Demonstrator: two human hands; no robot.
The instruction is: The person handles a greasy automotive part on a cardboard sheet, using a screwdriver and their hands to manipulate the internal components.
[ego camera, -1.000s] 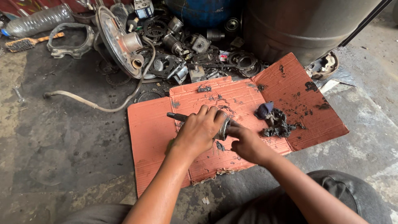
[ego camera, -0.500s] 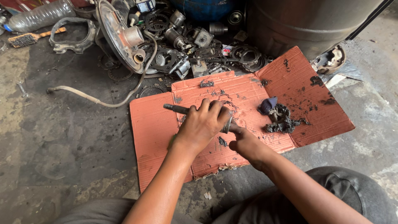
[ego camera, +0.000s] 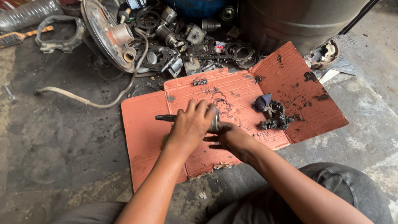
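Hidden: most of the metal shaft (ego camera: 166, 118) sits under the left hand (ego camera: 191, 124), only its dark tip pokes out toward the cardboard's left edge, plus a bit of shiny metal by the fingers.
Left hand: fingers curled over and clamped on the shaft.
Right hand (ego camera: 228, 139): tucked under and beside the left one, fingers partly covered, honestly can't tell if it's gripping anything.
Surface: flattened reddish cardboard (ego camera: 145, 141) on a grimy concrete floor (ego camera: 54, 145); a greasy dark rag clump (ego camera: 273, 116) near its right end, a small spring (ego camera: 200, 82) by the far edge.
Room: pile of engine parts (ego camera: 174, 45) past the far edge, big metal drum (ego camera: 298, 20) cut off at the top, hose (ego camera: 83, 99) to the left.
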